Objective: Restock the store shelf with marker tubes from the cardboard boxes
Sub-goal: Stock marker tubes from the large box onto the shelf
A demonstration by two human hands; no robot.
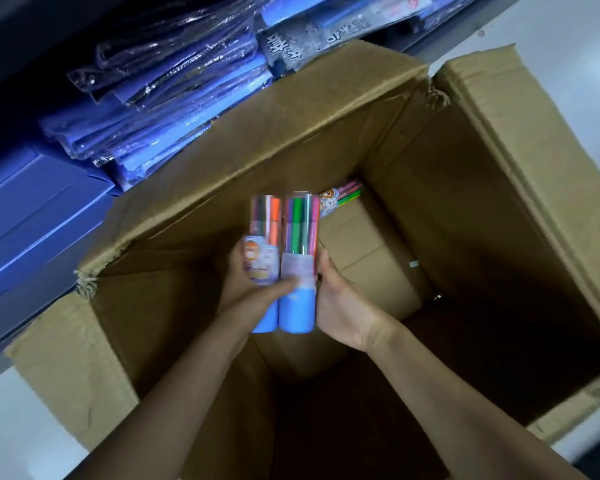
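Observation:
Two clear marker tubes with blue bases are held side by side above the open cardboard box. My left hand grips the left marker tube, thumb reaching across onto the right one. My right hand presses against the right marker tube from the side. Deep in the box, another marker tube lies at the far wall. The picture is slightly blurred by motion.
The box's flaps stand open on all sides and its inside is deep and dark, with a smaller brown carton at the bottom. Behind it, a low shelf holds blue plastic-wrapped folders and blue boxes. Pale floor lies around.

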